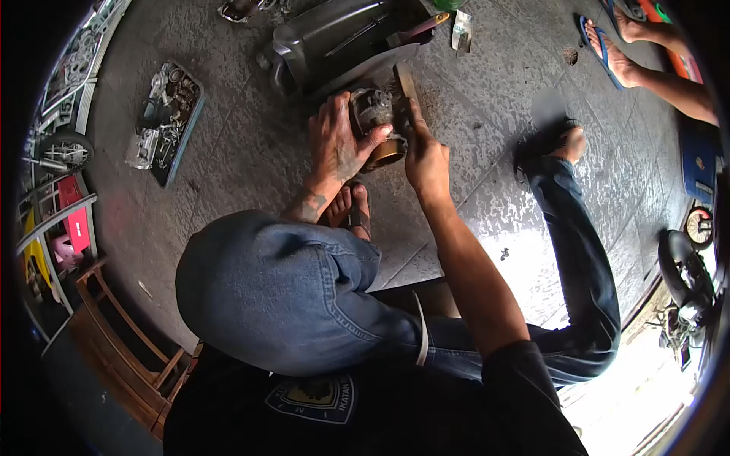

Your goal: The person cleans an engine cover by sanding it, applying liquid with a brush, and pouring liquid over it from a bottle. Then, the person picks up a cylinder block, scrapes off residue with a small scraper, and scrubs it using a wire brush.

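My left hand (334,140) is wrapped around a greasy metal engine part (374,108), its thumb lying across the front. A round, brass-coloured open end (388,154) of the part points toward me. Close on its right, my right hand (429,163) grips a wooden brush (405,82), with the index finger stretched along the wood. The bristles are not clear, and I cannot tell whether the brush touches the part. Both hands are above the floor, just beyond my bare foot (350,207).
A black plastic basin (293,57) lies ahead, with a paintbrush (418,29) across it. At left sits a tray (182,144) of metal parts. A wooden bench (114,346) stands lower left. Another person's feet (620,64) are upper right; a motorcycle (684,281) is at far right.
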`<state>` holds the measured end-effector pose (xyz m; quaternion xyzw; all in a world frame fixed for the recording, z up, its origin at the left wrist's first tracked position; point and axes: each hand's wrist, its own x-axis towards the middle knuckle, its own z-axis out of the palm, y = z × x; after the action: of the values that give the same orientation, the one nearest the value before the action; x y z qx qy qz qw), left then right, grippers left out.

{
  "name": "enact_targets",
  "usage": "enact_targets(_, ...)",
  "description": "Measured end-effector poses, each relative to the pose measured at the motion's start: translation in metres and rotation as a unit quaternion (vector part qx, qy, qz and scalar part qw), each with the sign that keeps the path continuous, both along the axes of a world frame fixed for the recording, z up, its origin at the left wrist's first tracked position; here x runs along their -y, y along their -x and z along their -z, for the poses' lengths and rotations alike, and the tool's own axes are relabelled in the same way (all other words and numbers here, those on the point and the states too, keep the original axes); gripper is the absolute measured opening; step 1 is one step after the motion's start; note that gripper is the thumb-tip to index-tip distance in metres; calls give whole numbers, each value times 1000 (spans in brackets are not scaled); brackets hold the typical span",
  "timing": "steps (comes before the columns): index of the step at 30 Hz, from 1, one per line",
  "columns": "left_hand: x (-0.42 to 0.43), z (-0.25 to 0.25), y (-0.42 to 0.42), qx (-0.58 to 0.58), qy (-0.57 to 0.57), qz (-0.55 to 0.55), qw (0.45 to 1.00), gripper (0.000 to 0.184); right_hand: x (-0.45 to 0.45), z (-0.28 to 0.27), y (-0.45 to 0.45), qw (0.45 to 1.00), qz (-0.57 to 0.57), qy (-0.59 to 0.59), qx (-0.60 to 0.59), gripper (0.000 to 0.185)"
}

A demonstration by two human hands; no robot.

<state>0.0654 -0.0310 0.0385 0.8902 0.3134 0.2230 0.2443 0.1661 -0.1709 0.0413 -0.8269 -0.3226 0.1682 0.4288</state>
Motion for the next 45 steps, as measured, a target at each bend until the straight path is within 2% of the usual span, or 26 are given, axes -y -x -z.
enact_targets(1, 1, 1, 2, -2, 2, 5, 1000, 90, 0, -1, -1, 1000, -13, 2, 18, 50)
enact_targets(2, 3, 1, 4, -4, 1, 4, 1000, 89, 14, -10, 7, 1000, -26, 6, -15, 50)
enact_targets(3, 0, 2, 1, -1, -6, -2, 1000, 88, 30, -11, 17, 998, -6, -50, -26, 51)
enact_targets(5, -2, -2, 2, 9, -4, 11, 1000, 86, 55, -11, 25, 998, -10, -50, -21, 51)
enact_targets(7, -4, 0, 0, 40, 62, 28, 997, 84, 17, -21, 4, 996, 0, 34, -88, 51)
enact_targets(8, -2, -5, -1, 24, 32, 20, 999, 84, -1, -19, -10, 992, -7, 78, -101, 50)
enact_targets(9, -2, -2, 0, 23, 32, 20, 999, 84, -13, -6, -18, 995, -3, 68, -74, 49)
enact_targets(11, -3, 3, 2, 22, 34, 22, 999, 85, -11, -18, -16, 991, -18, 86, -101, 51)
enact_targets(13, -1, 3, 4, 10, 24, 19, 999, 85, 26, -53, 10, 987, -4, 96, -126, 52)
enact_targets(14, -4, 2, 2, 4, 16, 18, 1000, 86, 49, -46, 19, 994, 1, 33, -106, 54)
enact_targets(16, -6, 2, 1, 0, 18, 16, 1000, 87, 48, -39, 15, 998, -10, 8, -58, 56)
enact_targets(17, -5, 3, 1, 3, 27, 20, 999, 87, 38, -36, 9, 992, -11, 60, -111, 57)
enact_targets(19, -3, 5, 3, 8, 44, 28, 999, 88, -7, -27, -23, 990, -21, 88, -110, 57)
enact_targets(22, -1, 1, 6, -6, 31, 18, 999, 89, -20, -22, -27, 985, -60, 131, -91, 58)
enact_targets(24, -2, 0, 7, -16, 25, 16, 999, 89, 22, -56, -1, 985, -45, 119, -115, 59)
enact_targets(25, -4, 1, 3, -17, 22, 22, 999, 89, 34, -52, 3, 986, -46, 117, -112, 59)
enact_targets(27, -4, 2, 5, -10, 29, 31, 999, 88, 53, -37, 17, 999, -6, -3, -44, 55)
enact_targets(28, -3, 4, 6, 0, 35, 29, 999, 87, 32, -46, 6, 986, -13, 102, -128, 51)
enact_targets(30, -5, 4, 3, 12, 43, 35, 998, 85, -12, -19, -22, 986, -5, 86, -143, 49)
enact_targets(33, -6, -3, 4, 5, 54, 44, 998, 85, -6, -44, -13, 976, 1, 67, -208, 46)
enact_targets(35, -7, 2, 5, 12, 32, 51, 998, 85, 34, -55, 19, 975, 24, -26, -219, 47)
enact_targets(37, -7, 4, 7, -7, 15, 61, 998, 84, 46, -34, 34, 970, 66, -98, -211, 46)
enact_targets(38, -7, 4, 7, -1, 29, 56, 998, 84, 38, -26, 30, 968, 76, -101, -217, 46)
enact_targets(40, -7, 1, 3, 20, 48, 57, 997, 84, -5, -38, -7, 958, 45, -2, -282, 44)
enact_targets(43, -6, 2, 2, 24, 17, 52, 998, 84, -22, -43, -16, 965, 35, -8, -260, 44)
enact_targets(45, -8, 1, 7, 26, 29, 57, 998, 84, 26, -43, 14, 966, 19, 0, -257, 45)
